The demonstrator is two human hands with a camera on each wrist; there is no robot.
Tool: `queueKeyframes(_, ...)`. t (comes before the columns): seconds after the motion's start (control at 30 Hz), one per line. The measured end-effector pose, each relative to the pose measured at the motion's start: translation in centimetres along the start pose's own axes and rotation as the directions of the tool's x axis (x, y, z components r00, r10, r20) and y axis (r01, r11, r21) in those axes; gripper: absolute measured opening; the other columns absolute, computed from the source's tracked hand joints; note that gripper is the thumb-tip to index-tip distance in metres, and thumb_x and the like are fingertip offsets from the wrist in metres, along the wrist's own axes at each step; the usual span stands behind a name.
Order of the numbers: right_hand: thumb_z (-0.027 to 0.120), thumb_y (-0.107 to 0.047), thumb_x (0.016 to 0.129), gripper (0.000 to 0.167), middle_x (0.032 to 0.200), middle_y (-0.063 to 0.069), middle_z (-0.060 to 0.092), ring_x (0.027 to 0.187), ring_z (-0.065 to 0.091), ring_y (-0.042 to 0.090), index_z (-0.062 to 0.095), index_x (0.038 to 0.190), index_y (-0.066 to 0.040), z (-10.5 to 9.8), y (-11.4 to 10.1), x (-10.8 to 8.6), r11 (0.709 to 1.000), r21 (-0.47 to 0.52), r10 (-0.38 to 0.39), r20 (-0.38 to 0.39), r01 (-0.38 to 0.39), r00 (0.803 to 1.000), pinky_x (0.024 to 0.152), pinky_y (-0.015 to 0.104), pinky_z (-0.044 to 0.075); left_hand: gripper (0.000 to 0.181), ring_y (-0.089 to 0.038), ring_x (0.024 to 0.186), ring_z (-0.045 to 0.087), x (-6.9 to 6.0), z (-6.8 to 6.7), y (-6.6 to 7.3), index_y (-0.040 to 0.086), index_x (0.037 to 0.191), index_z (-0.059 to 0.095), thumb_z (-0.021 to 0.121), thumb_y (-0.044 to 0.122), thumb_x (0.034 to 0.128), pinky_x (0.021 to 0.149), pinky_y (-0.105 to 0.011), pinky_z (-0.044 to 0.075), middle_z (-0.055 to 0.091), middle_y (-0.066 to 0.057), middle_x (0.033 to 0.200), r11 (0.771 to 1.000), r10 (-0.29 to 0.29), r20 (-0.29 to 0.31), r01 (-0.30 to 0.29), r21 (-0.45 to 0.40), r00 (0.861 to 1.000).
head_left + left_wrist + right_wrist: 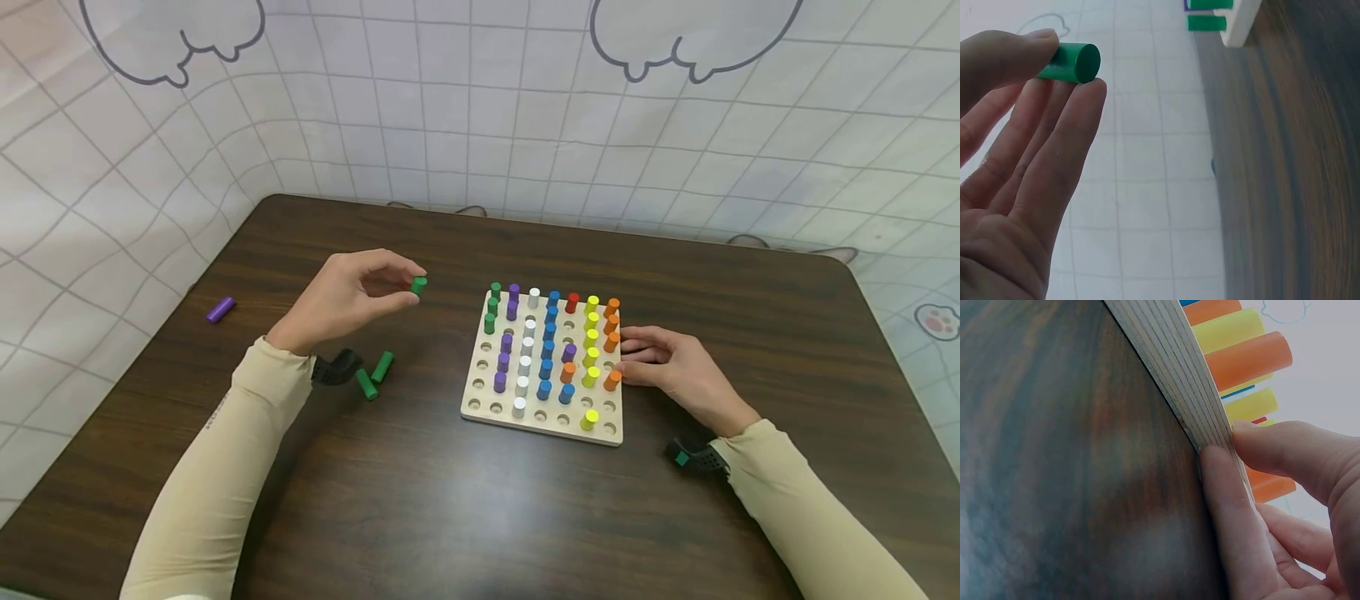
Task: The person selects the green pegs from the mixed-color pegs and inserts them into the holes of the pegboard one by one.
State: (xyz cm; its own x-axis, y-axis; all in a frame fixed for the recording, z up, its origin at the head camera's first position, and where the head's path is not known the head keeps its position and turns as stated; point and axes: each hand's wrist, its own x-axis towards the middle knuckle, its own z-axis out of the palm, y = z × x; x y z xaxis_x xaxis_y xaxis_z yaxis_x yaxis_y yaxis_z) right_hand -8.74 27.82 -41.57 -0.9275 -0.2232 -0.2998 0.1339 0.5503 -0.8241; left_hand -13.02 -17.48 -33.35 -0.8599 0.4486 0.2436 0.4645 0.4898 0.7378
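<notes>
Board, prob. ply, w/ pegs

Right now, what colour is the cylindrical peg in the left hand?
Green cylindrical peg; clearest in the left wrist view.

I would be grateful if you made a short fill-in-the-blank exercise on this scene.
1. The left hand holds a short peg coloured ____.
2. In the head view, the right hand touches the pegboard at its ____ edge.
3. The number of loose green pegs seen lying on the table is ____.
4. The lone peg lying farthest left in the head view is ____.

Missing words: green; right; two; purple.
</notes>
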Motion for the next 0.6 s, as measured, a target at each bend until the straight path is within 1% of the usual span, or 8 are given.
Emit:
queueKeyframes(0.1, 0.078, -0.042, 0.092, 0.077, 0.142, 0.013, 0.061, 0.103, 0.066, -0.006, 0.045, 0.155, -0.01, 0.0, 0.0, 0.0, 1.0, 0.004, -0.001, 0.0, 0.001, 1.0, 0.086, 0.013, 0.057, 0.029, -0.001, 0.098, 0.072, 0.5, 0.5, 0.4, 0.018, 0.116, 0.075, 0.082, 0.013, 0.089, 0.089, -0.019, 0.06, 0.077, 0.004, 0.109, 1.0, 0.007, -0.003, -0.007, -0.001, 1.0)
queueKeyframes(0.4, 0.078, -0.043, 0.092, 0.078, 0.142, 0.013, 0.061, 0.103, 0.066, -0.006, 0.046, 0.154, -0.01, 0.1, -0.2, -0.1, 1.0, 0.008, 0.003, -0.001, -0.003, 1.0, 0.086, 0.014, 0.057, 0.028, -0.004, 0.097, 0.073, 1.8, 2.1, 1.0, 0.019, 0.116, 0.075, 0.082, 0.014, 0.0892, 0.088, -0.021, 0.061, 0.077, 0.005, 0.108, 0.999, 0.006, -0.013, -0.006, -0.054, 1.0)
queueKeyframes(0.6, 0.078, -0.044, 0.092, 0.077, 0.141, 0.012, 0.062, 0.103, 0.066, -0.005, 0.046, 0.154, -0.011, 0.1, -0.2, -0.1, 1.0, -0.001, 0.005, -0.005, -0.005, 1.0, 0.086, 0.014, 0.057, 0.029, -0.006, 0.1, 0.073, 2.3, 3.1, 1.5, 0.019, 0.117, 0.074, 0.082, 0.016, 0.0898, 0.089, -0.022, 0.061, 0.077, 0.004, 0.111, 0.997, 0.008, 0.003, -0.008, -0.075, 1.0)
